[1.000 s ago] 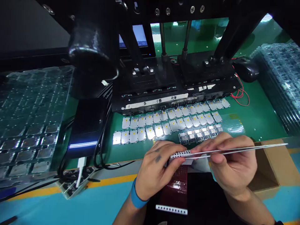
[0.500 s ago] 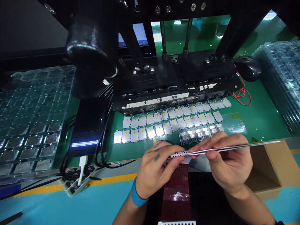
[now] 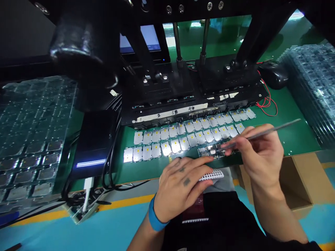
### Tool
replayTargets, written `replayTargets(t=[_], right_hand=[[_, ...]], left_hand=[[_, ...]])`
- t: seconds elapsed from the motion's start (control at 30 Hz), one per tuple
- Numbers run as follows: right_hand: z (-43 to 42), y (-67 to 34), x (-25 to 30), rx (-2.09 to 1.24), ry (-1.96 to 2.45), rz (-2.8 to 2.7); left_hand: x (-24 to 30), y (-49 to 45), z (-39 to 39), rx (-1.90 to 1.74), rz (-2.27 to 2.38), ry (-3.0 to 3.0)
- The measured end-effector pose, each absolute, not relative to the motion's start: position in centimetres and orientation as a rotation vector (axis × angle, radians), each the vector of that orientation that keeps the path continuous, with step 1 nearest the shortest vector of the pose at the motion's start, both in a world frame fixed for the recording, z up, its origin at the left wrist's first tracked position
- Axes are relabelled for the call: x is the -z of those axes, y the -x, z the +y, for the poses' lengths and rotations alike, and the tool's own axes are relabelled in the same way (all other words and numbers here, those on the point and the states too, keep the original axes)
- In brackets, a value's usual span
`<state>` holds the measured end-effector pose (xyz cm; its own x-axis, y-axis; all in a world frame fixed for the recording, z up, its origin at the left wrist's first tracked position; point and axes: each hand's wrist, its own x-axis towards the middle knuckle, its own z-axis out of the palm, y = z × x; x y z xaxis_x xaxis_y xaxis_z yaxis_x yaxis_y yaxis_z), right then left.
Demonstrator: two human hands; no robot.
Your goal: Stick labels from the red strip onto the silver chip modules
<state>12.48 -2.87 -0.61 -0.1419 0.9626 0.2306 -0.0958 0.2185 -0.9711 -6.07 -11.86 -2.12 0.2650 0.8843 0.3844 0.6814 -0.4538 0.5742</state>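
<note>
R hand [image 3: 261, 157] pinching long thin steel tweezers [image 3: 277, 128], long axis upper right to lower left, pointing down-left at small green-and-silver circuit boards [image 3: 211, 151], lower centre of frame; R hand nearer them. L hand [image 3: 181, 188] curled, gripping white perforated strip [image 3: 211, 175] just below boards.

The person wears a bright blue wristband [image 3: 155, 216], a flat, snug band around the wrist of the left hand [image 3: 180, 188]. Small dark tattoo marks [image 3: 186, 181] show on the back of that hand, one lower down and one nearer the knuckles. The forearms [image 3: 277, 212] are bare, and so is the right hand [image 3: 261, 157], with nothing worn on it that one can see. Along the bottom of the view runs a black garment [image 3: 209, 233], its folds lost in shadow, and its dark cuff [image 3: 295, 245] shows at the lower right.
</note>
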Motion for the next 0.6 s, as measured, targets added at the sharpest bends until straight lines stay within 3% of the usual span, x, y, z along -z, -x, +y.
replayTargets(t=[0.6], right_hand=[[-1.3,-12.8,1.7,-1.196,1.130,-1.544]], left_hand=[[2.2,5.2,-11.4,-0.723,1.567,-2.532]])
